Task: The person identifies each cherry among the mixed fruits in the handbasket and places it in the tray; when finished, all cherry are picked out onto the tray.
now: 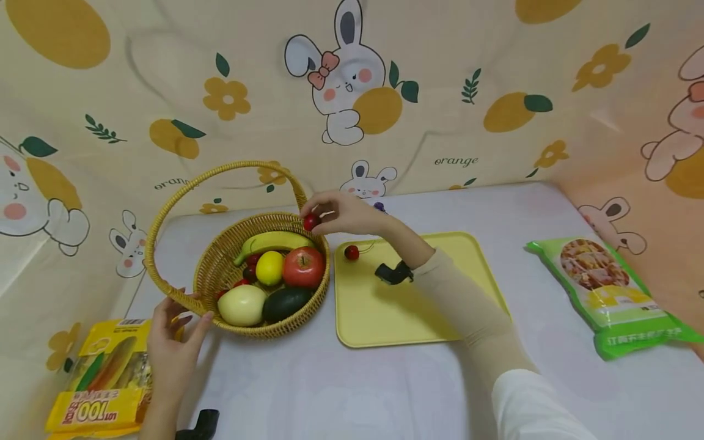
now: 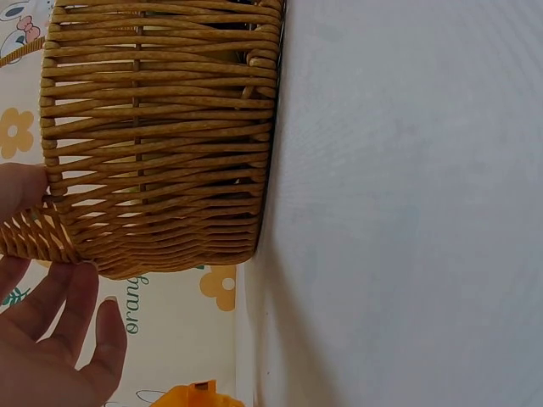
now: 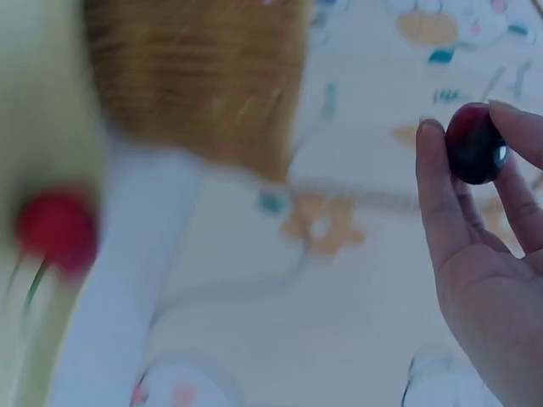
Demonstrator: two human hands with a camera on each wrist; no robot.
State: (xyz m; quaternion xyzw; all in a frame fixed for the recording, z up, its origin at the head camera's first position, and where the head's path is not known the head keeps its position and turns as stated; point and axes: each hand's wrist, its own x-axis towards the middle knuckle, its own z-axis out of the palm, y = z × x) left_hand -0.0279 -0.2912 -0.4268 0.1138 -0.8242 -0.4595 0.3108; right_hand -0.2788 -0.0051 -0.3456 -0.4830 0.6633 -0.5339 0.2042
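A dark red cherry (image 3: 476, 143) is pinched between the thumb and fingers of my right hand (image 1: 348, 214), above the right rim of the wicker basket (image 1: 264, 332). My left hand (image 1: 175, 342) holds the foot of the basket's handle (image 1: 159, 244) at the left rim, thumb on one side and fingers on the other in the left wrist view. Inside the basket lie a banana (image 1: 277, 241), a lemon (image 1: 269, 268), a red apple (image 1: 304, 267), a pale round fruit (image 1: 241, 305), a dark green avocado-like fruit (image 1: 287, 304) and several small red fruits. Another stemmed cherry (image 1: 351, 252) sits on the yellow tray (image 1: 407, 339).
A yellow snack bag (image 1: 96, 379) lies at the left, partly behind my left forearm. At the right is a green food bag (image 1: 610, 293). Printed cloth (image 1: 247, 146) walls rise behind and beside the white table (image 1: 330, 391).
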